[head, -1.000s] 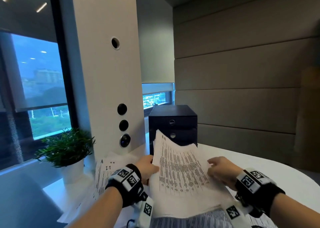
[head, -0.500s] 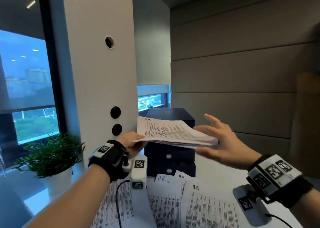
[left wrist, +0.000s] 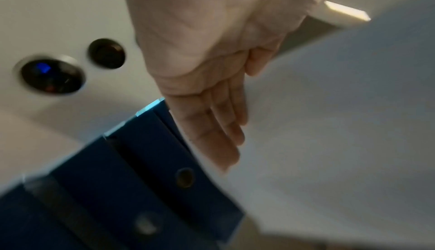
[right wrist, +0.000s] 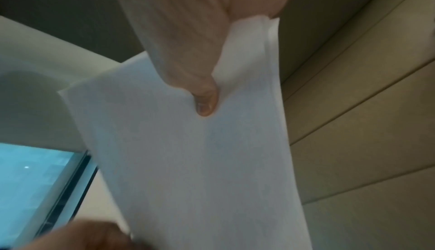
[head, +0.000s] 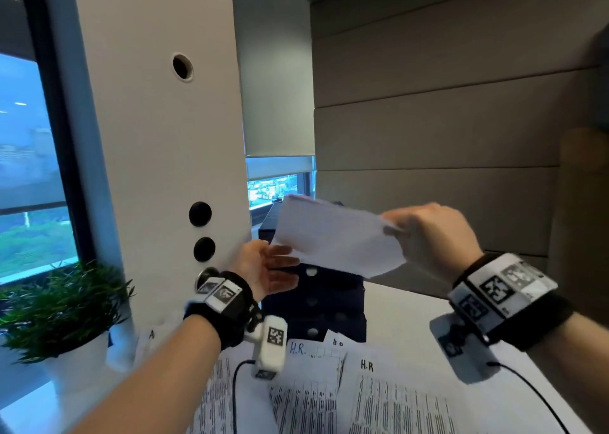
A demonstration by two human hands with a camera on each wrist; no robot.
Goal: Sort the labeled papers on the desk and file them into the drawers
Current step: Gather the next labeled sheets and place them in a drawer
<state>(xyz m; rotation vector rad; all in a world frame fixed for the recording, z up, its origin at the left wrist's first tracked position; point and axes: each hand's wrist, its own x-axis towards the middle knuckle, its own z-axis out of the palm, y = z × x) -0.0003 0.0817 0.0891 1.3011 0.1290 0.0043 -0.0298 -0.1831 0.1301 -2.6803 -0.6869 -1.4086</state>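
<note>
The stack [head: 336, 236] is pinched by the right hand [head: 428, 232]; the flat, empty left hand [head: 270, 269] should support it before the drawers [head: 316, 305] are opened.

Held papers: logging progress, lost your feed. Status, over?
Right hand pinches paper stack, blank side up. Left hand open beneath its edge. Drawer unit shut behind. H.R. sheets still on desk.

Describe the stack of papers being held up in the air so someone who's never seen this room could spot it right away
Start at the dark drawer cabinet standing on the white desk beside the white pillar. In front of its top, the right hand pinches a stack of papers by one edge. Unlike the printed sheets lying flat on the desk marked H.R., this stack is raised and shows its blank side.
</note>
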